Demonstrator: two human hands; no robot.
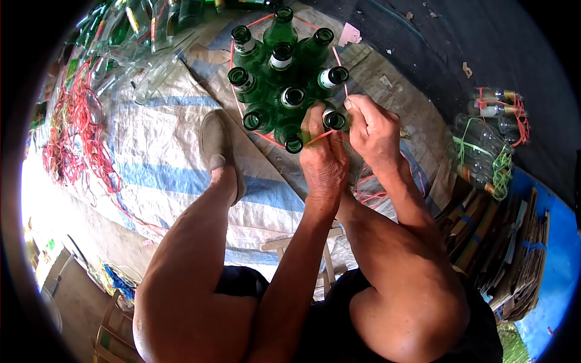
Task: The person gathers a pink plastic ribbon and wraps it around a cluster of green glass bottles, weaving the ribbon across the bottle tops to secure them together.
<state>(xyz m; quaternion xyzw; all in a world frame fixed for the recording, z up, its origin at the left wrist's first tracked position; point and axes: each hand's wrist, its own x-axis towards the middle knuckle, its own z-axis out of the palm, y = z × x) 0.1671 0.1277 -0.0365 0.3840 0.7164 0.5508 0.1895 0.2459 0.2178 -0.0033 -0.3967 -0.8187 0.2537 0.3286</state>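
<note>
Several green glass bottles (pixel 279 78) stand upright in a tight cluster, their open mouths facing up. A pink plastic string (pixel 232 55) runs loosely around the group. My left hand (pixel 324 154) is closed at the near right side of the cluster, with the string at its fingers, close against a bottle neck (pixel 334 120). Just to its right, my right hand (pixel 374 130) pinches a length of the same string between thumb and forefinger, pulled up from the cluster's right side. The left fingertips are partly hidden among the bottles.
Clear and green bottles (pixel 151 36) lie piled at the upper left beside tangled red string (pixel 78 133). Tied bundles of clear bottles (pixel 484 145) and stacked flattened cardboard (pixel 514 248) lie at right. A striped woven sheet (pixel 163 175) covers the ground.
</note>
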